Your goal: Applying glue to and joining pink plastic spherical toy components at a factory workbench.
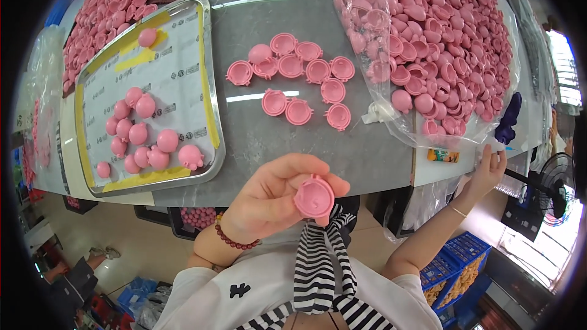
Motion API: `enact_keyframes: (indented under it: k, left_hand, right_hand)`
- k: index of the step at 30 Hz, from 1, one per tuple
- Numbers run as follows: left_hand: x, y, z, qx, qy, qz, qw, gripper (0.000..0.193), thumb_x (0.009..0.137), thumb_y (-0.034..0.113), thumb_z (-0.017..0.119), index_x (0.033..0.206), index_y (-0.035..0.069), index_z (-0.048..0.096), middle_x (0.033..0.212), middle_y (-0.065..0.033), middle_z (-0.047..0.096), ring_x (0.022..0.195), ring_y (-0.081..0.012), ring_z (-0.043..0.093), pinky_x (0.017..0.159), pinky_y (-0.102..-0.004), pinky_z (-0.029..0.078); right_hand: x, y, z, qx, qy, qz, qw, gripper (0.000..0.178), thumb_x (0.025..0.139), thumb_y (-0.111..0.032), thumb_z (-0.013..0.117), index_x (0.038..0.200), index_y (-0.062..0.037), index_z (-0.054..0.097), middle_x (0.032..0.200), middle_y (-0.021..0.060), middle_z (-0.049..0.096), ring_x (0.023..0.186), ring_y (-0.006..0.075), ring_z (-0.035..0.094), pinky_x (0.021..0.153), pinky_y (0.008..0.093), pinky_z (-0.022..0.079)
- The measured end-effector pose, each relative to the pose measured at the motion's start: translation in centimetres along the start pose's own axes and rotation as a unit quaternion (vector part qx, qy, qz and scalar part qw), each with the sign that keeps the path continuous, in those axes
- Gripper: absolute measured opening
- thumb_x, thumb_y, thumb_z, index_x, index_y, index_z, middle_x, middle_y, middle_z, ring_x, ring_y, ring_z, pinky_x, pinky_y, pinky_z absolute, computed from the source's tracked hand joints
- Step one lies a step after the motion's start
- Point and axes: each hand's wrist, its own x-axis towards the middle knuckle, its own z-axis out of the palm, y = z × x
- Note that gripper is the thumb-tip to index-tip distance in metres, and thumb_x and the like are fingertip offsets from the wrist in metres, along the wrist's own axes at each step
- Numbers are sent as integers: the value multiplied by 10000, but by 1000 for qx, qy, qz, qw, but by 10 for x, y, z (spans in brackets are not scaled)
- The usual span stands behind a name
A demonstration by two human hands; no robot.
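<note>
My left hand (272,198) is raised in front of my chest, its thumb and fingers closed around a pink plastic half shell (315,197). The hollow side of the shell faces up toward me. Far to the right, my right hand (487,174) is at the table's edge, fingers stretched upward and apart, beside a dark purple object (509,119). I make out nothing held in it. Several more pink half shells (298,112) lie on the grey tabletop, mostly hollow side up. A metal tray (214,95) on the left carries several closed pink balls (167,140).
A clear plastic bag (391,123) heaped with pink half shells (440,43) spreads over the right back. Another pink heap (104,18) lies behind the tray. Near my right hand are a small orange and green packet (443,156) and a black fan (553,186). Blue crates (455,256) stand below.
</note>
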Motion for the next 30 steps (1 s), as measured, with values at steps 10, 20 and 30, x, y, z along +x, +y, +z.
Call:
enact_keyframes:
  k: [10, 20, 30]
  left_hand:
    - [4, -3, 14, 526, 67, 216, 820, 405, 637, -77, 686, 1016, -54, 546, 1100, -208, 526, 974, -234, 546, 835, -315, 441]
    - [0, -1, 10, 428, 63, 162, 887, 410, 677, -91, 644, 1062, -64, 506, 1123, -219, 507, 1039, -252, 520, 880, -332, 434]
    - [-1, 5, 4, 390, 83, 162, 903, 412, 694, -109, 618, 1083, -65, 487, 1135, -206, 507, 1060, -234, 513, 889, -334, 430]
  right_hand:
    - [-70, -104, 68, -130, -162, -363, 909, 308, 655, 35, 652, 944, -29, 567, 865, 76, 565, 761, 206, 519, 674, 281, 416]
    - [-69, -120, 124, -229, -401, -375, 804, 281, 648, 14, 576, 923, -44, 593, 824, 62, 498, 776, 241, 488, 683, 332, 416]
    - [-109, -130, 112, -149, -375, -322, 857, 223, 657, -16, 649, 868, -34, 581, 817, 84, 499, 723, 244, 500, 631, 322, 409]
